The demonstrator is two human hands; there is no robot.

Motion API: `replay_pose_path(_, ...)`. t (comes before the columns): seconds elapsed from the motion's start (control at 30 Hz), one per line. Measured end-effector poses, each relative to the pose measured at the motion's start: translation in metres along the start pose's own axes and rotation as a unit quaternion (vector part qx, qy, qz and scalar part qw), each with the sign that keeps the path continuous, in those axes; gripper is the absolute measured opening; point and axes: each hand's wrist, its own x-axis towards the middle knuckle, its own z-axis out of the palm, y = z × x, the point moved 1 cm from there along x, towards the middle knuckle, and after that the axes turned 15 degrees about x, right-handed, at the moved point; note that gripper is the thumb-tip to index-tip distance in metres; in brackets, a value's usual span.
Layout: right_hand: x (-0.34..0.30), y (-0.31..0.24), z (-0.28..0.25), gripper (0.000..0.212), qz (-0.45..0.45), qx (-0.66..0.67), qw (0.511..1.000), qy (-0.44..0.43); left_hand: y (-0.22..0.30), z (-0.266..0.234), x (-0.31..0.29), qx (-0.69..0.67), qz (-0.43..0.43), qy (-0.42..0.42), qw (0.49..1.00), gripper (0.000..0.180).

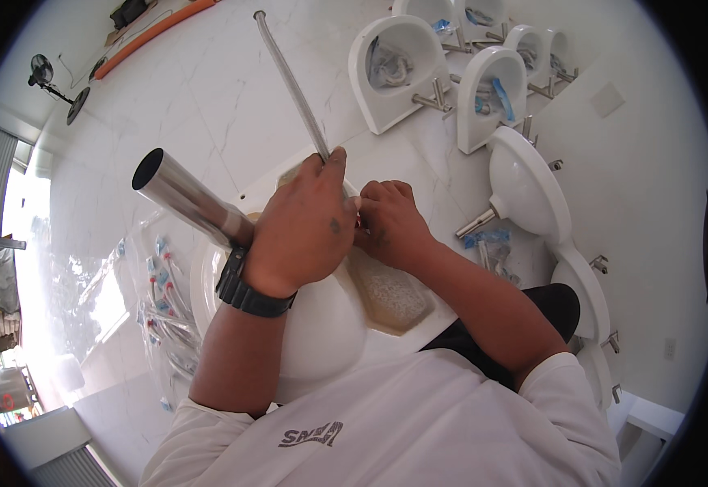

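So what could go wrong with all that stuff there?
The left hand and black wristband look close to the wide shiny metal pipe, so a bump might happen. The long thin silver hose sticks out far past that hand, so it could swing and catch something. The glossy white ceramic sinks sit on a white marbled floor, so they might chip if one tips.

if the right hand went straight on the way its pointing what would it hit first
Most likely the left hand, around its thumb and fingers; the right hand is right beside it, though depth and any contact are hard to judge.
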Motion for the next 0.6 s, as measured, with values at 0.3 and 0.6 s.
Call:
replay_pose_path(0.3, -0.003, -0.003, -0.007, 0.023, 0.027, -0.023, 0.999, -0.024, 0.000, 0.001, -0.001, 0.004, 0.006, 0.011, 1.000, 0.058)
replay_pose_path(0.6, -0.015, -0.010, -0.013, 0.018, 0.027, -0.011, 0.999, -0.031, 0.001, 0.000, -0.003, 0.013, -0.003, 0.006, 1.000, 0.058)
